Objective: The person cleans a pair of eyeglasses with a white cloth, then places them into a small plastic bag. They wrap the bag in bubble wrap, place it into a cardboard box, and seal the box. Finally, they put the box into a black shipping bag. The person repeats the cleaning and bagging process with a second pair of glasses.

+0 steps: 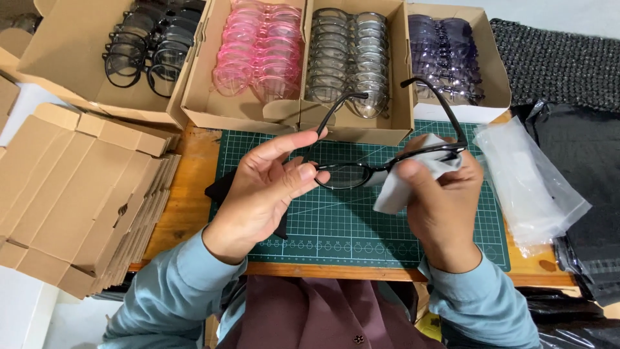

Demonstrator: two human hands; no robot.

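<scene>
A pair of black-framed glasses (349,173) hangs over a green cutting mat (361,226), its temples pointing away from me. My left hand (265,190) pinches the left lens rim between thumb and fingers. My right hand (442,194) grips the other side of the frame through a grey cleaning cloth (403,184), which wraps over the right lens. A dark pouch (223,187) lies partly hidden under my left hand.
Behind the mat stand open cardboard boxes of glasses: black (145,48), pink (258,55), clear grey (349,58), purple (445,55). Flat folded cartons (77,187) are stacked at left. Clear plastic bags (529,184) and black bags (581,168) lie at right.
</scene>
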